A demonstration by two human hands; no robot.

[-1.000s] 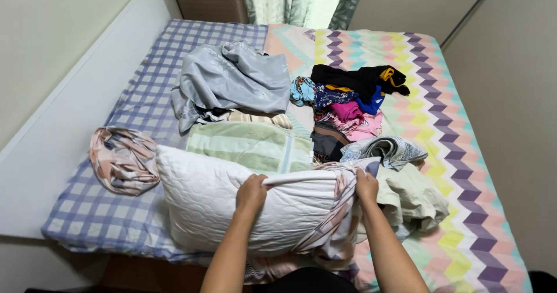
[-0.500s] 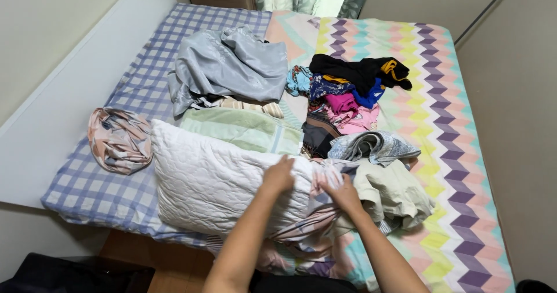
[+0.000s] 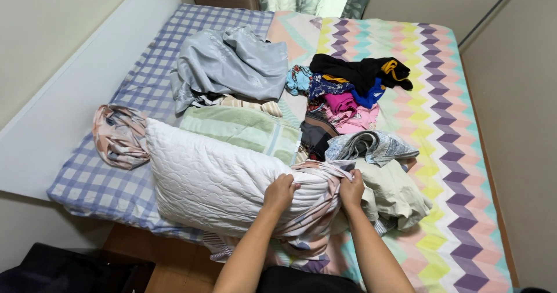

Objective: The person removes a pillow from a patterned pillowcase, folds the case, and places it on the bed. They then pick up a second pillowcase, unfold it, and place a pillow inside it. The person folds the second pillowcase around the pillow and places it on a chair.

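Both hands have shifted since the frame half a second ago: the left hand point(image 3: 281, 192) has come down onto the top of the pillow point(image 3: 214, 180), and the right hand point(image 3: 351, 190) now sits at the bunched edge of the striped pillowcase point(image 3: 316, 209).

Head view, hands: the left hand is clenched on the pillow's white quilted face, at the point where the pillowcase edge meets it. The right hand is clenched around gathered pillowcase fabric just to the right. Both forearms enter from the bottom edge of the frame.

Head view, pillow: the pillow lies lengthwise across the near edge of the bed point(image 3: 458, 171). Its left, uncovered end extends well away from the hands; its right end sits inside the pillowcase, directly under and between the hands. Loose pillowcase fabric hangs below the pillow over the bed edge.

Head view, surroundings: a pink patterned cloth point(image 3: 119, 136) touches the pillow's far left end. A folded green towel point(image 3: 243, 129) lies just behind the pillow. A grey sheet point(image 3: 232, 67) lies farther back. A pile of mixed clothes point(image 3: 348, 93) sits right of centre. A pale green cloth point(image 3: 397, 191) lies just beside the right hand.
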